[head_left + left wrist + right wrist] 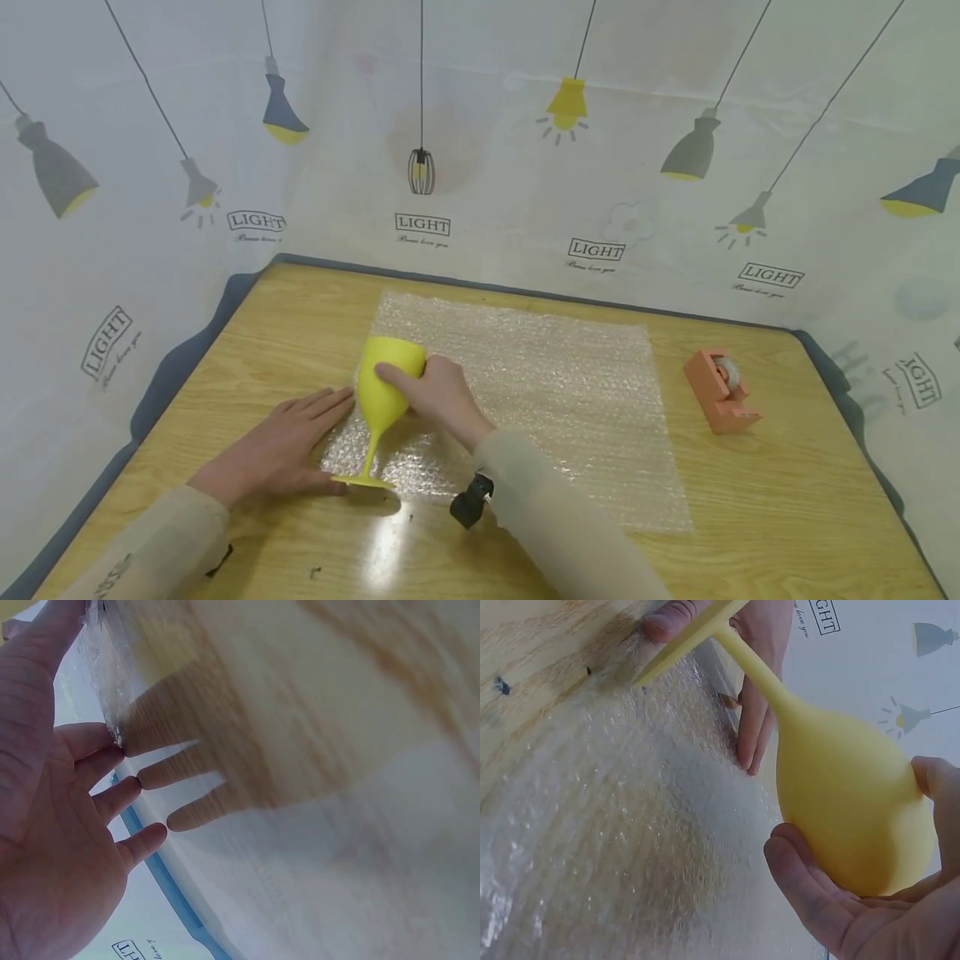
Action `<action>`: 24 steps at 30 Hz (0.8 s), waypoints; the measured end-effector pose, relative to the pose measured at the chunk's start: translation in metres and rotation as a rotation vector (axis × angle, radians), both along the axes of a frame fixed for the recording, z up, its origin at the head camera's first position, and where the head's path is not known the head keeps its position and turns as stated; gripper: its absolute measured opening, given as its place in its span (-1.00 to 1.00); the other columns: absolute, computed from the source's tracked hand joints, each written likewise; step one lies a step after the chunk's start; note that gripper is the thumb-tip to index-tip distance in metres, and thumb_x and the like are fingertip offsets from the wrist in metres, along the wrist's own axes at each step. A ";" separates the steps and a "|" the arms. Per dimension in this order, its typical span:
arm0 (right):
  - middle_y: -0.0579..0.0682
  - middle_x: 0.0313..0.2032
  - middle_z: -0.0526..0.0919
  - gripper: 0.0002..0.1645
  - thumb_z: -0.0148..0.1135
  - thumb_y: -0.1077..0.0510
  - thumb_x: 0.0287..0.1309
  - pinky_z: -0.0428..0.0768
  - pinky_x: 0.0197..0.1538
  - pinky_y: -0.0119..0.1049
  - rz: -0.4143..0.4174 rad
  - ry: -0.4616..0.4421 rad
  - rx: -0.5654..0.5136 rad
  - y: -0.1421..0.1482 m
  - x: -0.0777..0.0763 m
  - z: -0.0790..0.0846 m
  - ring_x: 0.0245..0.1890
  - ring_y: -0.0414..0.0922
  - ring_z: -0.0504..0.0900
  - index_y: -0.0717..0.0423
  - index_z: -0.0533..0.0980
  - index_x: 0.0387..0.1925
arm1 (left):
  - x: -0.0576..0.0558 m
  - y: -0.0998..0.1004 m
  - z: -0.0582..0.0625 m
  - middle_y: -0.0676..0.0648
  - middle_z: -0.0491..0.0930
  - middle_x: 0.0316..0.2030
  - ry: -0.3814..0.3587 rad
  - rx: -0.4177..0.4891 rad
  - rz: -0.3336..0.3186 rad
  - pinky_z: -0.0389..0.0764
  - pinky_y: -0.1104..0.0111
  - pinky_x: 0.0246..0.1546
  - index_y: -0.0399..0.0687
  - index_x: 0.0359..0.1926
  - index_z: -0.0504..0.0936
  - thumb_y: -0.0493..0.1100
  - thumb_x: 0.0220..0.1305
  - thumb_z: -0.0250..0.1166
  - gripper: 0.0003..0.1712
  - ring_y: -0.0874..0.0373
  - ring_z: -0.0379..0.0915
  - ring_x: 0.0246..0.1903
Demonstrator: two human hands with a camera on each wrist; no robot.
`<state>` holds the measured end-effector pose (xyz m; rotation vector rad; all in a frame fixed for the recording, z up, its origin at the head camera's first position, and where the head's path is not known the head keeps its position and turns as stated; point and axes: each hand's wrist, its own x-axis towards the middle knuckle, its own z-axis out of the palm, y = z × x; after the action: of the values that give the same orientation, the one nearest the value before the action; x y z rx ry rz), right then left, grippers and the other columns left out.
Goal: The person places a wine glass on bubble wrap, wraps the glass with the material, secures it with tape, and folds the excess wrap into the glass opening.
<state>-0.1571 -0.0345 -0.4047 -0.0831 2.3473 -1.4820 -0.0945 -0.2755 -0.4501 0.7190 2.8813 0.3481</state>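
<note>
I see right hand gripping yellow goblet by its bowl, tilted over the left edge of the bubble wrap | left hand straight-fingered, grasping nothing | step, I judge: positioning goblet on wrap | next calls for laying it down gently

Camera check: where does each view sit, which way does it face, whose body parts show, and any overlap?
Head: worn on the head, facing forward and down at the wooden table; left hand, right hand and sleeves show.
Left wrist: on that wrist, looking past the left hand along the tabletop; only that hand shows, with its reflection.
Right wrist: on that wrist, facing the yellow goblet; both hands show.
Shared, head and right wrist: goblet, bubble wrap, both hands.
</note>
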 end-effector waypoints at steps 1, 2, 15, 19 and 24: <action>0.01 -0.38 0.67 -0.35 0.38 -0.37 0.17 0.77 -0.27 -0.12 -0.004 0.003 0.009 -0.001 0.000 0.000 -0.34 0.08 0.74 0.16 0.57 -0.23 | 0.000 0.000 0.000 -0.21 0.10 0.59 0.001 -0.002 0.000 0.17 -0.30 0.45 -0.22 0.58 0.16 0.66 -0.06 0.33 0.44 -0.31 0.06 0.52; 0.01 -0.39 0.67 -0.36 0.38 -0.36 0.17 0.77 -0.28 -0.12 -0.006 0.006 0.016 -0.002 0.000 0.000 -0.35 0.07 0.74 0.16 0.57 -0.24 | 0.000 0.000 0.000 -0.22 0.10 0.59 0.003 0.000 -0.002 0.17 -0.30 0.44 -0.22 0.58 0.16 0.66 -0.06 0.32 0.44 -0.32 0.07 0.52; 0.01 -0.44 0.64 -0.37 0.36 -0.36 0.19 0.76 -0.39 -0.18 -0.005 0.028 0.134 -0.014 -0.007 -0.003 -0.46 0.02 0.72 0.15 0.54 -0.31 | -0.002 0.000 0.002 -0.22 0.12 0.58 -0.004 0.010 -0.016 0.16 -0.30 0.45 -0.22 0.57 0.18 0.63 0.00 0.32 0.39 -0.32 0.07 0.51; 0.01 -0.46 0.62 -0.37 0.35 -0.36 0.21 0.68 -0.49 -0.30 0.002 0.039 0.166 -0.017 -0.010 -0.006 -0.50 -0.02 0.70 0.15 0.53 -0.34 | -0.005 -0.004 0.001 -0.24 0.12 0.58 -0.030 0.039 0.000 0.15 -0.33 0.43 -0.23 0.58 0.18 0.59 -0.07 0.41 0.42 -0.35 0.07 0.51; -0.02 -0.52 0.58 -0.38 0.32 -0.38 0.23 0.52 -0.56 -0.42 0.026 0.064 0.210 -0.019 -0.012 -0.009 -0.59 -0.13 0.57 0.11 0.50 -0.43 | -0.011 -0.012 0.007 -0.38 0.19 0.51 -0.078 0.104 0.056 0.19 -0.33 0.42 -0.33 0.55 0.17 0.21 0.09 0.54 0.21 -0.43 0.14 0.45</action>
<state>-0.1691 -0.0530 -0.4134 -0.1081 2.5275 -1.2298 -0.1058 -0.2871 -0.4429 0.6273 2.8309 0.5238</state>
